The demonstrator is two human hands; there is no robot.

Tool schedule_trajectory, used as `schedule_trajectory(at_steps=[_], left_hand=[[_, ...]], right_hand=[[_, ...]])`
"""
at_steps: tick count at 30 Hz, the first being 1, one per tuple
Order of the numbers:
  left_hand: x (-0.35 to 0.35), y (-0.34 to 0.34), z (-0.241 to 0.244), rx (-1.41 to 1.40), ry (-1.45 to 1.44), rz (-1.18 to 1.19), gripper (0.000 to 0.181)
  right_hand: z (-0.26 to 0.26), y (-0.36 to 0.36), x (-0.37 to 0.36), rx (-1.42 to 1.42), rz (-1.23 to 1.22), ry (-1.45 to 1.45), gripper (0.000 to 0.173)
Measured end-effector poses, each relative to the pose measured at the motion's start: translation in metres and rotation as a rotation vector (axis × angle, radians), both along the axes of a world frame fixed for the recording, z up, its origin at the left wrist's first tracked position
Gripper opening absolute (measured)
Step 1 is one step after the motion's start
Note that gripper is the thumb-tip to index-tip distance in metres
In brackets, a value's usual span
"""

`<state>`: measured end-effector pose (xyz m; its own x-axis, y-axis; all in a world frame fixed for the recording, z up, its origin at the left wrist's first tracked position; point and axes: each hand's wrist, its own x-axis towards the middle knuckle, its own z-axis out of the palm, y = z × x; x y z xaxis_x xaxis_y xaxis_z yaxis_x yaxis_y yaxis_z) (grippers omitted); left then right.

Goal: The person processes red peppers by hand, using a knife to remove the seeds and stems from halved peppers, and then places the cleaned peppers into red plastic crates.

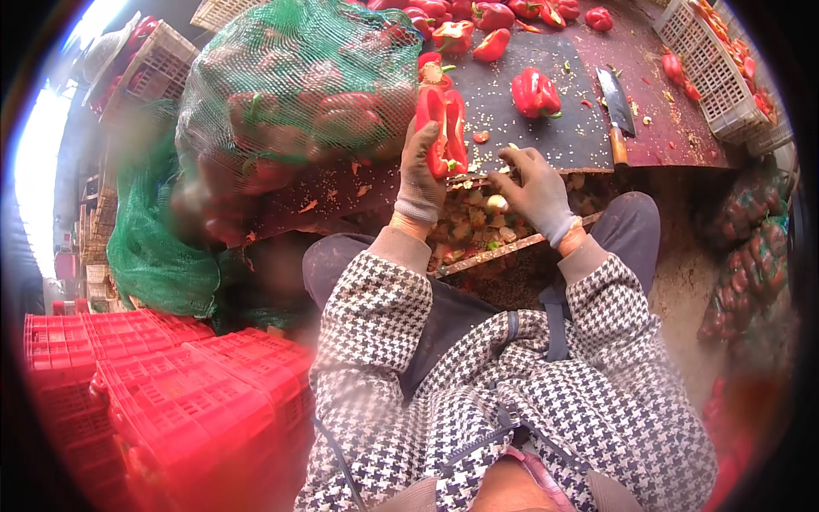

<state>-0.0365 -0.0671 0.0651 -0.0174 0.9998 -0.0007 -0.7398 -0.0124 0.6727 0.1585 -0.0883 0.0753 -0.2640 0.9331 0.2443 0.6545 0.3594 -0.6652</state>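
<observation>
My left hand [420, 171], in a soiled knit glove, grips a cut red bell pepper [453, 125] at the near edge of a dark cutting board [496, 80]. The pepper's hollow inside faces right. My right hand [536, 191], gloved too, is just right of it with fingers apart over the board's edge. A pale pepper core [497, 203] shows below those fingers, above or among the scraps. A whole red pepper [535, 93] lies on the board. Right of it rests a cleaver [616, 105] with a wooden handle.
A green mesh sack [301, 96] of red peppers stands on the left. A scrap-filled container [473, 221] sits between my knees. Pale crates [713, 77] of cut peppers stand at right. Red plastic crates [192, 397] are stacked lower left. Filled mesh sacks [748, 269] lie at right.
</observation>
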Motion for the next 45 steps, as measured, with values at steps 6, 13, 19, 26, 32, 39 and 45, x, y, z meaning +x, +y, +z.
schedule_trajectory(at_steps=[6,13,19,26,32,39,45], left_hand=[[0.012,-0.011,-0.002,-0.003,-0.017,-0.284,0.057],[0.015,-0.021,0.019,0.128,0.077,-0.066,0.064],[0.036,-0.043,-0.022,0.223,0.413,0.102,0.066],[0.026,-0.065,0.003,0.172,0.372,-0.21,0.072],[0.01,-0.067,0.002,0.226,0.556,0.022,0.071],[0.051,-0.087,0.026,0.399,1.967,0.183,0.07],[-0.047,-0.175,0.108,0.396,2.034,1.071,0.083]], right_hand=[[0.011,0.003,-0.024,0.177,0.333,0.12,0.028],[0.004,-0.003,-0.008,-0.296,0.008,0.686,0.023],[0.016,0.0,-0.026,-0.186,0.049,0.106,0.03],[0.01,0.001,-0.004,-0.705,0.047,1.006,0.016],[-0.012,0.026,0.037,-0.679,-0.185,1.066,0.021],[-0.022,-0.006,-0.008,-0.815,0.486,1.5,0.047],[-0.052,0.045,0.034,-0.748,0.064,1.203,0.062]])
